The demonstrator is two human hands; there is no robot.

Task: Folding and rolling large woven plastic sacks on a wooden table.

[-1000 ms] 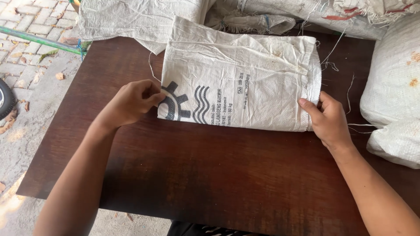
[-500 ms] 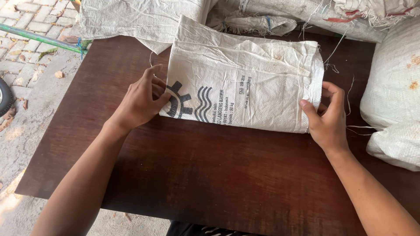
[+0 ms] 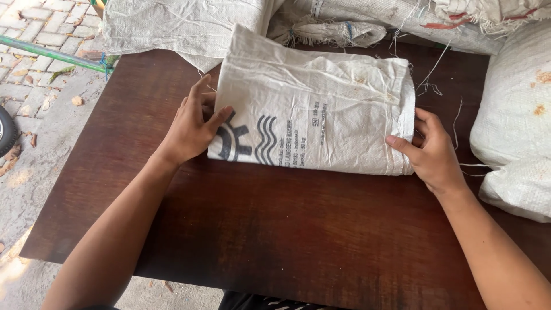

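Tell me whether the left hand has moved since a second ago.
Yes. The left hand has slid away from the person along the folded white sack's left edge, ending beside the black printed emblem.

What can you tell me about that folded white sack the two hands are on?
The sack looks like white woven plastic, creased and a little stained, with dark printed marks near its left end and frayed threads at the right. It is folded into a flat rectangle, lying on the dark wooden table. The left hand presses its left edge; the right hand touches its right edge. Its far corner overlaps other sacks behind.
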